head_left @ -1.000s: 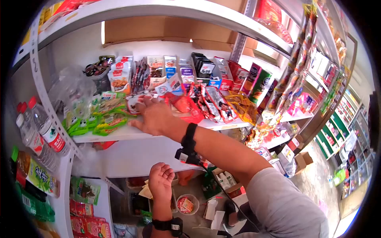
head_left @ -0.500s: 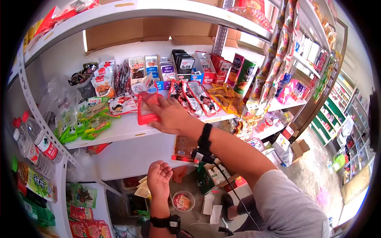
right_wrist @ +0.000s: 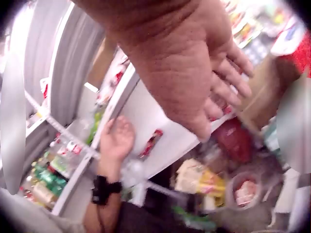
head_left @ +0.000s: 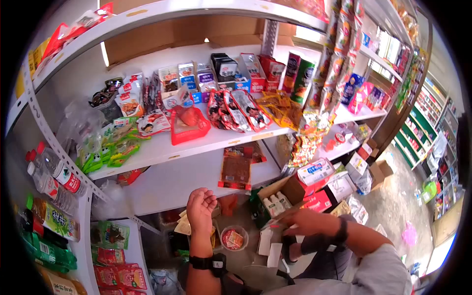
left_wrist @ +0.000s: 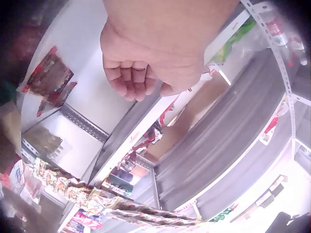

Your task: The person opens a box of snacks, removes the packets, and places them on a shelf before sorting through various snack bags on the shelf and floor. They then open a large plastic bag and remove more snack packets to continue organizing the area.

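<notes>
My right hand (head_left: pixel 309 222) hangs low in front of the shelves, its fingers loosely extended beside an open carton (head_left: pixel 291 188) of white bottles (head_left: pixel 278 202). Nothing is in its grasp in the right wrist view. Loosely curled and empty, my left hand (head_left: pixel 200 210) is held palm up before the lower shelf (head_left: pixel 172 184). A red-edged clear packet (head_left: pixel 189 129) lies flat on the middle shelf (head_left: pixel 162 160). A red-and-white snack packet (head_left: pixel 153 123) lies to its left, several red-and-black packets (head_left: pixel 236 110) to its right. Flat brown packets (head_left: pixel 236 169) rest on the lower shelf.
Green snack packets (head_left: pixel 123 147) and crumpled clear plastic (head_left: pixel 78 115) occupy the shelf's left end. Plastic bottles (head_left: pixel 59 169) stand on the left-hand rack. Long packet strips (head_left: pixel 339 54) hang at the right. A round tub (head_left: pixel 234 238) of packets sits on the floor.
My right hand has left the red-edged packet on the middle shelf and swung down to the right beside the carton. The packet now lies uncovered. My left hand stays almost in place.
</notes>
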Demonstrator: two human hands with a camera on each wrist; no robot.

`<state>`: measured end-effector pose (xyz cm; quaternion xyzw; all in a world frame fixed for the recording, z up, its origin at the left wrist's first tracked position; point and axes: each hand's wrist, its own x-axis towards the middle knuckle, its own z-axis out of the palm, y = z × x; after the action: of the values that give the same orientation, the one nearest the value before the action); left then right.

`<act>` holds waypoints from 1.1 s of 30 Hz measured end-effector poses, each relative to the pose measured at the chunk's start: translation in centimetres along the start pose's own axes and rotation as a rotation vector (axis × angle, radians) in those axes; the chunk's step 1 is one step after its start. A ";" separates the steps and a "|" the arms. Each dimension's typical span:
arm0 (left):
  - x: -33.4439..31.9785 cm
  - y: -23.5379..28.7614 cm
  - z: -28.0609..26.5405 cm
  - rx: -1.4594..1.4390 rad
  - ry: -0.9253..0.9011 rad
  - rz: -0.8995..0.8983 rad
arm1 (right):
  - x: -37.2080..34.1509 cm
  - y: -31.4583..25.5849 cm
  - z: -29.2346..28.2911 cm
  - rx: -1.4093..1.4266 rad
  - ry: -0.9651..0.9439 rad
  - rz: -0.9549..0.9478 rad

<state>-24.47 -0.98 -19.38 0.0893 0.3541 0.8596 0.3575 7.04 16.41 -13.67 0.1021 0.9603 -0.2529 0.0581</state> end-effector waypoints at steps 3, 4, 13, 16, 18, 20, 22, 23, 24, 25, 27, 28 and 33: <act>0.2 -1.6 0.1 0.034 0.011 -0.043 | -11.6 7.2 2.3 -0.585 -0.139 0.609; 0.5 -2.4 0.1 0.043 0.000 -0.052 | -14.8 7.1 2.9 -0.527 -0.075 0.785; -2.7 -6.7 0.7 0.334 -0.024 -0.108 | -27.4 8.5 10.2 -0.430 0.704 0.854; -8.2 -6.8 -1.0 0.417 0.049 -0.123 | -29.8 10.5 11.3 -0.404 0.790 0.816; -10.9 -6.2 -1.2 0.469 0.093 -0.107 | -30.6 11.5 11.3 -0.357 0.872 0.793; -13.1 -5.6 -2.1 0.500 0.143 -0.081 | -31.2 12.5 11.3 -0.305 0.902 0.790; -14.8 -5.6 -2.7 0.520 0.152 -0.087 | -31.4 12.9 11.1 -0.310 0.919 0.776; -15.5 -5.6 -3.1 0.526 0.155 -0.089 | -31.4 12.9 11.0 -0.299 0.924 0.769; -16.2 -5.9 -3.1 0.534 0.144 -0.099 | -31.5 12.8 10.9 -0.293 0.928 0.765; -16.5 -6.5 -3.1 0.569 0.170 -0.115 | -31.6 12.5 11.0 -0.288 0.930 0.770; -16.7 -8.3 -3.1 0.587 0.153 -0.182 | -32.1 12.6 11.5 -0.280 0.938 0.797; -16.7 -9.6 -3.1 0.591 0.138 -0.199 | -32.5 12.6 11.8 -0.280 0.946 0.808; -13.8 -15.6 -0.6 1.054 -0.184 -0.149 | -35.2 11.2 12.8 -0.345 0.969 0.875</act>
<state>-6.05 -2.96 -29.00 0.3061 0.7099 0.5264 0.3539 44.56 13.74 -24.32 0.5728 0.7747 0.0253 -0.2667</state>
